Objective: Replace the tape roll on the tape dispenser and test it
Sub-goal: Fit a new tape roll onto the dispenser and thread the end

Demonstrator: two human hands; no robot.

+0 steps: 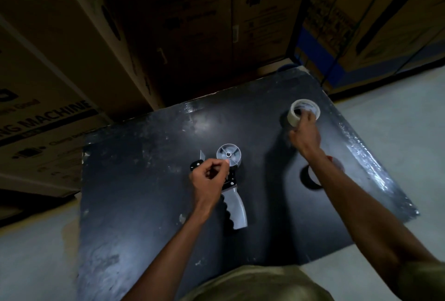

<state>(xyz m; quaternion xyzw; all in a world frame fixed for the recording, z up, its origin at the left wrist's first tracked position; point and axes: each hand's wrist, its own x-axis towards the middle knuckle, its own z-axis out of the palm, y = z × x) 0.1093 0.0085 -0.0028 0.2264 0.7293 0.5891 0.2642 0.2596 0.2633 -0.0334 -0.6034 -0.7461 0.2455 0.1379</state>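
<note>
I'm looking at the tape dispenser (231, 180) first: it lies on its side near the middle of the dark table (144, 180), grey handle (237, 211) pointing back toward me, and its round hub (228, 155) stands bare with no roll on it. So I judge the old roll is already off. The left hand (210, 178) is over the dispenser's frame just below the hub, fingers curled in with the tips near the hub's edge; whether they actually pinch a part of the frame or just hover curled I cannot tell from this angle.

The new tape roll (304, 113) is well apart from the dispenser, toward the far right corner of the table. The right hand (304, 136) grips it, fingers wrapped over the near rim (the pale core shows through the hole), and I can't say if it is lifted or resting on the surface.

Under the right forearm lies a dark ring (309, 178), likely the spent roll, with something reddish beside it that I can't make out.

What's left, as I read it: bring the roll across, seat it on the hub, thread the loose end past the cutter end at the front, then pull a length to test. None of that is done yet.

Around the table stand stacked cardboard boxes (72, 72) printed "washing machine", on a pale floor (36, 264).
</note>
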